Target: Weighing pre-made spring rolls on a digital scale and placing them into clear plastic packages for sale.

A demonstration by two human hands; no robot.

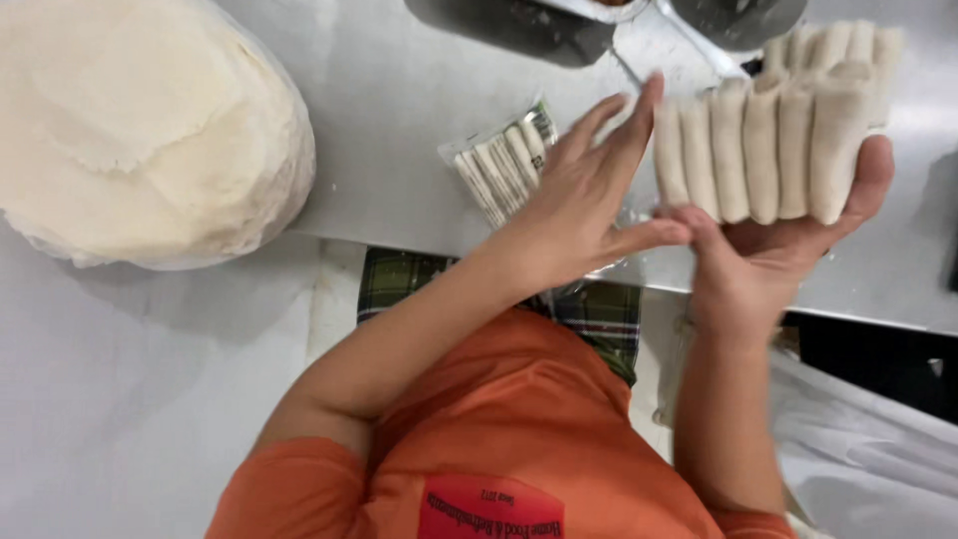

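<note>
A row of pale, floury rolls [763,150] lies across the right hand [773,255] in the upper right of the frame. They are smooth matte cylinders of thin wrapper, packed side by side and standing roughly upright in the picture, their lower ends resting on the open palm. The right hand cups them from below, its fingers curling up past the rightmost roll and its thumb reaching toward the left end of the row. The left hand [584,210], at centre frame, is flat and spread, holding nothing; its fingertips are blurred and lie against or just beside the leftmost roll, too blurred to say which.

Behind that hand, a small clear plastic packet [499,160] of similar slim white rolls lies tilted on the counter [399,90], a smooth brushed-metal surface with a dull sheen. At the upper left sits a large rounded stack of thin cream-white wrapper sheets [140,130], soft-edged and slightly ragged, bagged in filmy clear plastic. More rolls [848,45] are stacked behind the held row at the upper right. Below, an orange sleeve and shirt [499,439] fill the lower centre, over a strip of green checked cloth [394,279].
</note>
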